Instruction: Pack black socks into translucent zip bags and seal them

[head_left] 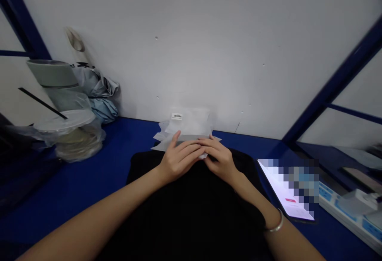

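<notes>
My left hand [182, 158] and my right hand [220, 155] meet in front of me, over black cloth [191, 213]. The left thumb points up, apart from its fingers, which stretch across to the right hand's fingertips. A small crumpled white piece [203, 156], perhaps tissue, shows between the right thumb and fingers, touching the left fingertips; most of it is hidden. Just beyond the hands lies a pile of white plastic packages [192, 121], the upper one bearing a barcode label [176, 116]. A bracelet [279, 222] circles my right wrist.
The blue tabletop [119, 149] meets a pale wall [203, 46]. At left stand a lidded plastic cup [64, 119] with a black straw, a grey-green container [53, 74] and a folded umbrella [103, 108]. A lit phone [282, 189] and a white power strip [343, 213] lie at right.
</notes>
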Demonstrator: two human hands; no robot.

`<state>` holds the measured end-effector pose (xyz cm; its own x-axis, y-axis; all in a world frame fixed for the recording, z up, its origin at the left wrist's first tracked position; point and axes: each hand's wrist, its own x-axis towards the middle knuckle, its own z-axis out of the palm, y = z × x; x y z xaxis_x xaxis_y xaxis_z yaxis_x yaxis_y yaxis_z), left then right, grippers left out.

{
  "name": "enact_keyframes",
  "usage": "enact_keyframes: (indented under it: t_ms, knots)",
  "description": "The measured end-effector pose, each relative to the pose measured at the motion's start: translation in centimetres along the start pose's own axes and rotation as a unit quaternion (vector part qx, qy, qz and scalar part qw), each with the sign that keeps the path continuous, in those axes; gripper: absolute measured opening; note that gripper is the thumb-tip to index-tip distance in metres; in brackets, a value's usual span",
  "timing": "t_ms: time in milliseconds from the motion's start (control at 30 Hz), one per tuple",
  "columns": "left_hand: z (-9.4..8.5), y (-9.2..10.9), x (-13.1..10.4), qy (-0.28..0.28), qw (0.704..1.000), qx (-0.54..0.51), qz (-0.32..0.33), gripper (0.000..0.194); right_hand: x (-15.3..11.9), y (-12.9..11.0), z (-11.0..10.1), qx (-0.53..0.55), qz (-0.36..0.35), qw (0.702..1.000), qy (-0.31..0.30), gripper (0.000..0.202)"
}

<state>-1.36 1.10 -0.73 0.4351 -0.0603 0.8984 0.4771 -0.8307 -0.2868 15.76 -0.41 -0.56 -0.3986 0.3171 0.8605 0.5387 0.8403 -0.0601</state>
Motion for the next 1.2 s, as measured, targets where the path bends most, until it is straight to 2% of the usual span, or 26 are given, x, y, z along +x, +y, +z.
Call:
enact_keyframes:
  t_ms: [200,267,400,500,600,700,767,833,900,967,1033,1100,1200]
  knots:
    - [0.1,-0.1,0.1,0.019,0.999,-0.023,-0.014,0.012,0.0,-0.1,-0.1,-0.004,-0.019,1.0,-0.021,0.019]
    - [0.1,0.0,0.1,0.024,0.999,-0.029,-0.016,0.009,-0.1,0.0,0.0,-0.008,-0.027,1.0,-0.012,0.021]
    - [0.2,-0.1,0.4,0.015,0.998,-0.026,-0.061,0.008,-0.5,0.0,0.1,-0.022,0.003,0.999,0.035,0.026]
    - [0.2,-0.9,0.3,-0.012,0.993,-0.009,-0.119,0.005,-0.5,0.0,0.0,-0.027,0.069,0.992,0.102,0.026]
    - [0.2,-2.4,-0.2,-0.043,0.981,0.026,-0.186,0.005,-0.2,0.0,-0.3,-0.04,0.178,0.966,0.183,0.021]
    - [0.3,-3.9,-0.8,-0.06,0.966,0.062,-0.243,0.008,0.1,0.5,-0.7,-0.069,0.278,0.919,0.27,0.02]
    - [0.4,-4.3,-1.1,-0.062,0.96,0.07,-0.264,0.009,0.1,0.9,-0.9,-0.085,0.318,0.888,0.321,0.025]
    - [0.5,-4.2,-1.2,-0.047,0.954,0.044,-0.293,0.01,0.1,1.3,-0.9,-0.092,0.335,0.873,0.341,0.027]
    - [0.8,-3.6,-1.2,-0.013,0.938,-0.034,-0.346,0.008,-0.1,1.5,-0.8,-0.092,0.338,0.875,0.334,0.027]
    - [1.1,-2.8,-1.1,0.026,0.908,-0.141,-0.393,0.006,-0.2,1.5,-0.6,-0.09,0.327,0.886,0.318,0.027]
    - [1.3,-2.1,-1.0,0.053,0.886,-0.222,-0.404,0.006,-0.3,1.4,-0.5,-0.081,0.295,0.905,0.294,0.023]
    - [1.3,-1.7,-0.9,0.063,0.883,-0.245,-0.396,0.007,-0.3,1.2,-0.4,-0.065,0.247,0.927,0.275,0.019]
    - [0.9,-1.4,-0.5,0.069,0.888,-0.209,-0.403,0.007,-0.3,1.1,-0.3,-0.045,0.169,0.947,0.268,0.019]
